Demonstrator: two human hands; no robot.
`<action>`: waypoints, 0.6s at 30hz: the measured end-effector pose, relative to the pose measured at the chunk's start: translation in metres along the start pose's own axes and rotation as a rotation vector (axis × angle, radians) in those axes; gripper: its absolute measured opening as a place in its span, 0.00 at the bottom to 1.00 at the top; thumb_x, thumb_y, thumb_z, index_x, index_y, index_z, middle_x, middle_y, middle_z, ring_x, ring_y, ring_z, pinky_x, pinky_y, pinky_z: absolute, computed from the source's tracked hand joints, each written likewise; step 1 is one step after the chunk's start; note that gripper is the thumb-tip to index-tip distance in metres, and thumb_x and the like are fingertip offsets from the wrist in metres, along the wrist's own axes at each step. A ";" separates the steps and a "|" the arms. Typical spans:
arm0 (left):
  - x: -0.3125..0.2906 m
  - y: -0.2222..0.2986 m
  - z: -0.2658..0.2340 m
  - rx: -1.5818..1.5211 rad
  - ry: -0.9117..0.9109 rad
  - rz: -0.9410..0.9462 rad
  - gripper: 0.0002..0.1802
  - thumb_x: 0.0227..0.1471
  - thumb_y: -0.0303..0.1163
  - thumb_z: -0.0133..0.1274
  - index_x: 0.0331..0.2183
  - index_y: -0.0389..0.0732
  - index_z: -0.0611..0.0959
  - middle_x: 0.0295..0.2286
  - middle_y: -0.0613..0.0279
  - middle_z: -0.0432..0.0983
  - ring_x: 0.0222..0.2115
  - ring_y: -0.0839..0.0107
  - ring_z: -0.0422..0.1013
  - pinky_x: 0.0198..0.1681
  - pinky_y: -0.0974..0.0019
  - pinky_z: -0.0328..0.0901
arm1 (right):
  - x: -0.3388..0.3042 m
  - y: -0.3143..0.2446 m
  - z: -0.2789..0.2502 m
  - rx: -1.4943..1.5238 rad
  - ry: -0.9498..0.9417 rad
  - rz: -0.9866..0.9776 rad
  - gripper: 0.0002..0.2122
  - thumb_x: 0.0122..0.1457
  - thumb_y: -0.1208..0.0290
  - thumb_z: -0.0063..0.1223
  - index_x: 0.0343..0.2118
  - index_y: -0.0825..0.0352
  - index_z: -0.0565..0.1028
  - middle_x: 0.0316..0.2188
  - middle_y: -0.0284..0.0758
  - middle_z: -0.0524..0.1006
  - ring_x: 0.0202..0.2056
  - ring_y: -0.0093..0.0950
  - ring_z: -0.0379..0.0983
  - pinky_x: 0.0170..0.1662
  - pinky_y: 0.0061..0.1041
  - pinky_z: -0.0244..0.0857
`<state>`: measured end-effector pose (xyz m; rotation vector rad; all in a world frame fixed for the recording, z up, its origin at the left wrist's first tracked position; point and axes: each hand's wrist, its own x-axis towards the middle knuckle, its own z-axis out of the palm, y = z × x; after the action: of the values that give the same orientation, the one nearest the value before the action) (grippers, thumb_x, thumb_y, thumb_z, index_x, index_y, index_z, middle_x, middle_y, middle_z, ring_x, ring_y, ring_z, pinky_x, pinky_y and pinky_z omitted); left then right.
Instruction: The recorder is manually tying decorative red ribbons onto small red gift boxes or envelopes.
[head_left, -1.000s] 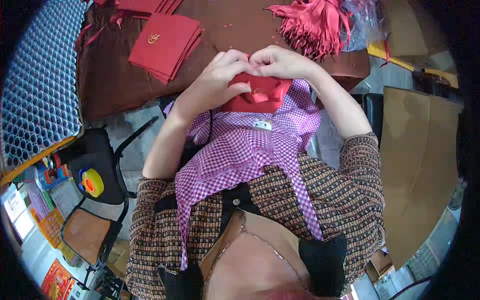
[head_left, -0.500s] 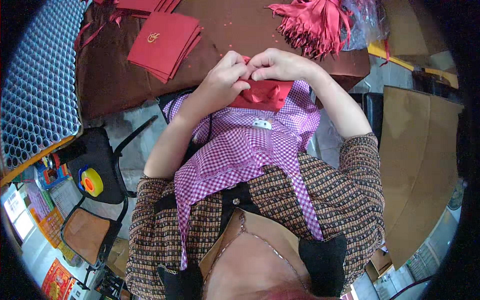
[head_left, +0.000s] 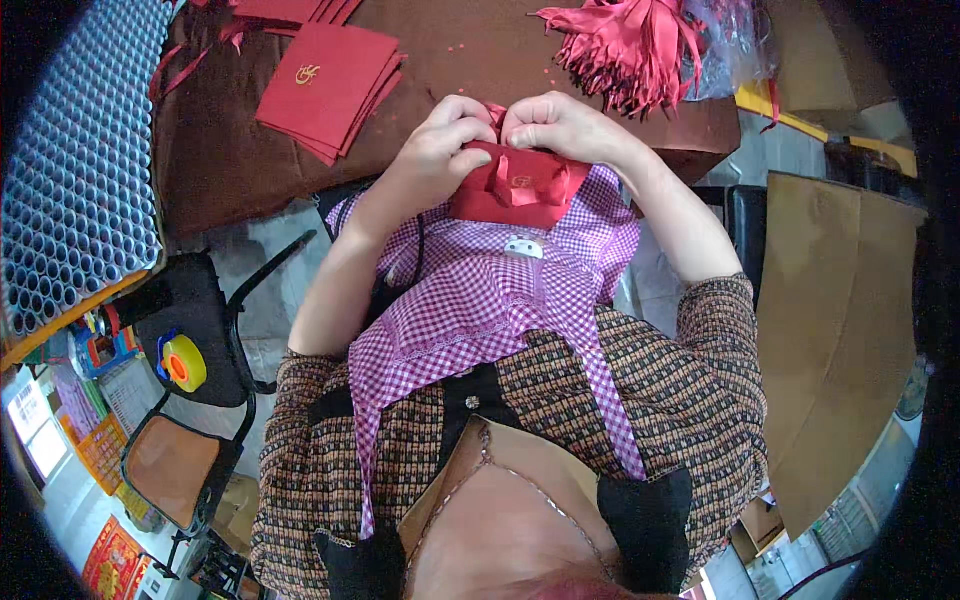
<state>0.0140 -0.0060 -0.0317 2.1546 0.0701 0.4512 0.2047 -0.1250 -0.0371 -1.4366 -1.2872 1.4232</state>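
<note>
- Red bag (head_left: 515, 205): we hold it over the purple checked apron (head_left: 450, 305), just beside the near edge of the brown counter (head_left: 440, 50). We cannot tell whether its lower part rests on the lap.
- Front face: we note a small gold mark, with a loop of red ribbon (head_left: 503, 172) lying across it.
- Left hand (head_left: 450, 140): grip clenched on the left part of the bag's upper edge, thumb on the near side and the other fingers curled beyond it.
- Right hand (head_left: 558, 128): grip grasping the right part of the same edge, fingers bent inward.
- Upper ribbon (head_left: 497, 115): we find this red strip between the two hands. We cannot tell which fingertips pinch it.
- Counter, left side: we see a stack of flat red pieces (head_left: 322, 85), the top one with a gold mark. More red pieces (head_left: 295, 12) lie beyond.
- Counter, right side: we locate a bunch of red ribbons (head_left: 630, 45) next to a clear plastic bag (head_left: 730, 55).
- Left of the counter: we observe rows of upright tubes (head_left: 80, 165) and, nearer us, a yellow roll of tape (head_left: 187, 362) on a black chair (head_left: 190, 300).
- Right: we have a large brown cardboard sheet (head_left: 840, 330).
</note>
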 end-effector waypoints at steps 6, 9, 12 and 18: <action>0.001 -0.001 0.002 -0.043 -0.036 0.033 0.06 0.42 0.22 0.54 0.28 0.35 0.77 0.36 0.57 0.69 0.40 0.62 0.67 0.43 0.67 0.63 | -0.004 -0.011 0.008 -0.117 0.142 -0.019 0.07 0.55 0.71 0.47 0.30 0.69 0.74 0.23 0.28 0.74 0.29 0.18 0.69 0.35 0.21 0.64; -0.005 -0.001 0.006 -0.061 -0.073 0.033 0.06 0.41 0.22 0.54 0.28 0.34 0.77 0.35 0.57 0.69 0.40 0.63 0.67 0.43 0.68 0.62 | -0.004 -0.013 -0.012 -0.086 0.468 -0.104 0.07 0.57 0.71 0.47 0.31 0.68 0.73 0.23 0.26 0.71 0.27 0.17 0.67 0.33 0.17 0.61; -0.005 0.000 0.000 -0.073 -0.043 0.024 0.06 0.41 0.21 0.54 0.28 0.34 0.77 0.34 0.57 0.69 0.39 0.64 0.67 0.43 0.68 0.62 | -0.008 -0.020 -0.039 0.102 0.696 -0.141 0.07 0.59 0.70 0.46 0.32 0.68 0.73 0.23 0.26 0.71 0.26 0.15 0.66 0.32 0.14 0.60; 0.002 0.005 -0.009 -0.078 -0.072 -0.060 0.08 0.42 0.21 0.53 0.31 0.33 0.76 0.36 0.57 0.70 0.39 0.65 0.68 0.42 0.69 0.63 | -0.011 -0.015 -0.048 0.065 0.705 -0.257 0.07 0.59 0.70 0.46 0.32 0.67 0.73 0.23 0.26 0.72 0.26 0.15 0.66 0.31 0.14 0.60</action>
<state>0.0116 -0.0014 -0.0223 2.0839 0.0748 0.3359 0.2512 -0.1250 -0.0143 -1.4741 -0.9101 0.6785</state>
